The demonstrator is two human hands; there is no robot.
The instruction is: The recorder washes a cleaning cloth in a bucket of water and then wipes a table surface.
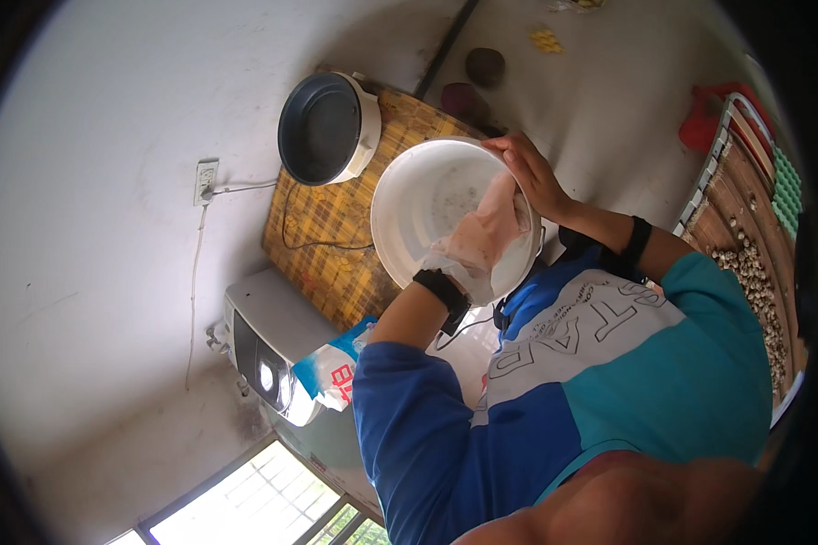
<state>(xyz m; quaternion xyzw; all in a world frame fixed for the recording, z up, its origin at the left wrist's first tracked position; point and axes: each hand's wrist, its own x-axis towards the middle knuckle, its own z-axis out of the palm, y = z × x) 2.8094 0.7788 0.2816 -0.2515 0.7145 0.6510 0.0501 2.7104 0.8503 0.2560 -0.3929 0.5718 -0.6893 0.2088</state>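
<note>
A round white bucket (409, 204) is tilted so its inside faces me, with dark specks on its bottom. My right hand (532, 177) grips the rim at the upper right, fingers over the edge. My left hand (458, 271) reaches inside, its wrist wearing a black band; clear plastic film covers it. Against it lies a pale pink, cloth-like sheet (484, 235), spread along the bucket's inner wall. Film and sheet hide the fingers, so whether they grip the sheet cannot be told.
A dark-lined electric pan (320, 129) stands on a table with a yellow checked cover (334, 231). A cable crosses the cover. Beside it are a grey-white appliance (273, 327) and a blue-white packet (334, 364). Dark round objects (485, 67) lie on the floor; a slatted surface (729, 211) holds small pale pieces.
</note>
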